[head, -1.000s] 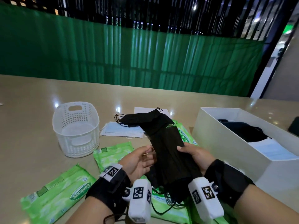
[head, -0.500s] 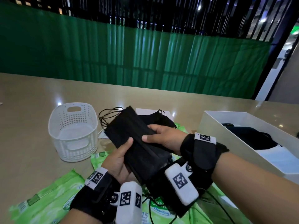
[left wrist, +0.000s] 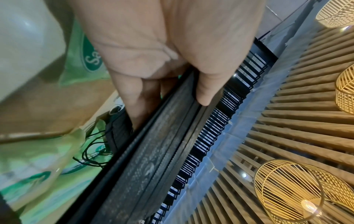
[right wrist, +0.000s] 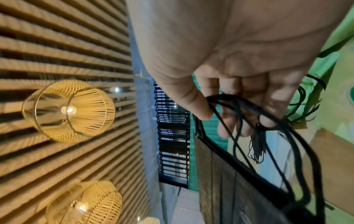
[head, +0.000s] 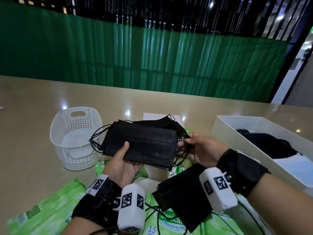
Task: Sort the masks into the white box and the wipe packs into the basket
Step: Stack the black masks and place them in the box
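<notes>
A stack of black masks [head: 144, 143] is held flat above the table. My left hand [head: 122, 162] grips its near left edge, thumb on top and fingers beneath; the left wrist view shows the stack of black masks [left wrist: 164, 136] pinched between them. My right hand [head: 194, 146] pinches the black ear loops [right wrist: 239, 109] at the stack's right end. More black masks [head: 184, 195] lie below on green wipe packs [head: 49, 211]. The white basket [head: 76, 138] stands to the left, and the white box [head: 254, 133] at the right holds black and pale masks.
Further black masks [head: 162, 121] and a white sheet [head: 152, 116] lie on the beige table behind the held stack. A green curtain hangs beyond the table's far edge. Wipe packs [head: 171, 221] crowd the near edge under my wrists.
The mask stack has turned from upright and diagonal to level. My right hand slid off its top to the ear loops at the right end. My left hand kept its hold.
</notes>
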`<state>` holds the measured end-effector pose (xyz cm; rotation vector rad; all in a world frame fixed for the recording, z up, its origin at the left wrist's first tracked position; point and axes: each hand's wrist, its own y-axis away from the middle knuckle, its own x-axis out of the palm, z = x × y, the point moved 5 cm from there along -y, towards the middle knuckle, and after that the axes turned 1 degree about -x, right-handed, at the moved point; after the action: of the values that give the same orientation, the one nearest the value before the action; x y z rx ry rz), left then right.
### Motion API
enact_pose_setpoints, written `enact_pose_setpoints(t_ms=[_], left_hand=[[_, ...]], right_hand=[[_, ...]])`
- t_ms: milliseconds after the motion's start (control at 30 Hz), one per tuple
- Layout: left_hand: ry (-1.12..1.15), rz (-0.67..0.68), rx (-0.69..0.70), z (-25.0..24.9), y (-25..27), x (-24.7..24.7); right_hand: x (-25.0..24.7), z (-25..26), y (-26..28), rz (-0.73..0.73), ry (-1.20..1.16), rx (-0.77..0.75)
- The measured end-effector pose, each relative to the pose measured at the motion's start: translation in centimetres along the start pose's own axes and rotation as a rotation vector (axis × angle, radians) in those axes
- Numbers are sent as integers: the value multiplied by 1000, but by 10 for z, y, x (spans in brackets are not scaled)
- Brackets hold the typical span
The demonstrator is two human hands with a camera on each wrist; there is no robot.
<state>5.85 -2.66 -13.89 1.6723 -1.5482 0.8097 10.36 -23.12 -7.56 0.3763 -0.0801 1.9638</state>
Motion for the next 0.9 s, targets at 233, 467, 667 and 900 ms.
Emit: enact_pose_setpoints(t_ms=[233,467,667,900], left_hand=[[-18,-42,17,-3,1,-1],[-1,-30,-5,0,4,3],[-35,30,-33,2,10,10],[47,-17,74,-7,0,0]], right_hand=[[1,-2,3,-85,166,53],[9,-21,13,17,774,162],[-3,-5,10,-182,513,6],[-24,36,26,-389,541,-122]])
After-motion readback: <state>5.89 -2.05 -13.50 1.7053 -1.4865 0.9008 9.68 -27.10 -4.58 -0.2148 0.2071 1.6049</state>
